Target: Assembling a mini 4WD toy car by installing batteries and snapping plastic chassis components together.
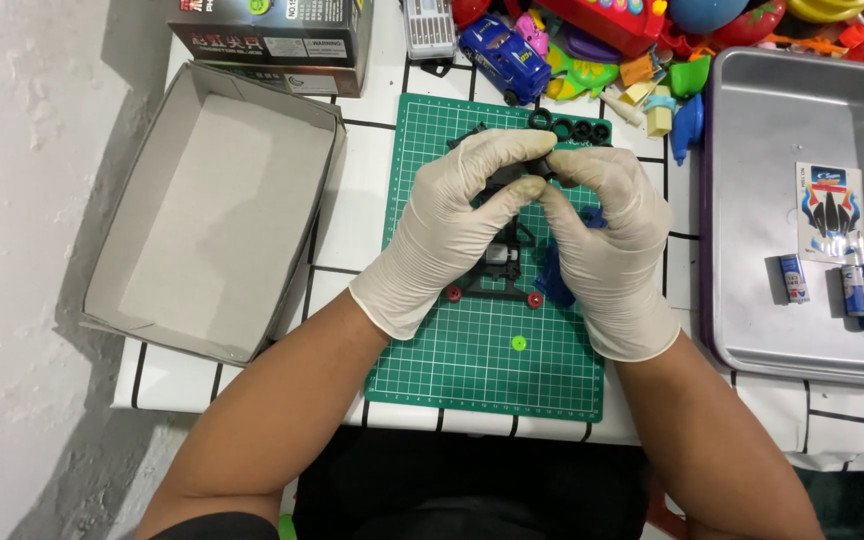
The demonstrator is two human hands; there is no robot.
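Observation:
Both hands wear cream latex gloves and meet over a green cutting mat (482, 370). My left hand (452, 225) and my right hand (607, 235) pinch a small black part (537, 170) together between their fingertips, just above a black toy car chassis (502, 265) with small red rollers at its corners. A blue piece (555, 280) shows under my right palm. A row of black tyres (572, 127) lies at the mat's far edge. A tiny green round part (519, 343) rests on the mat near me.
An empty open cardboard box (212, 210) sits at the left. A metal tray (802, 120) at the right holds a sticker sheet, batteries and a small tool. Colourful toys, a blue toy car (502, 55) and a printed box lie at the back.

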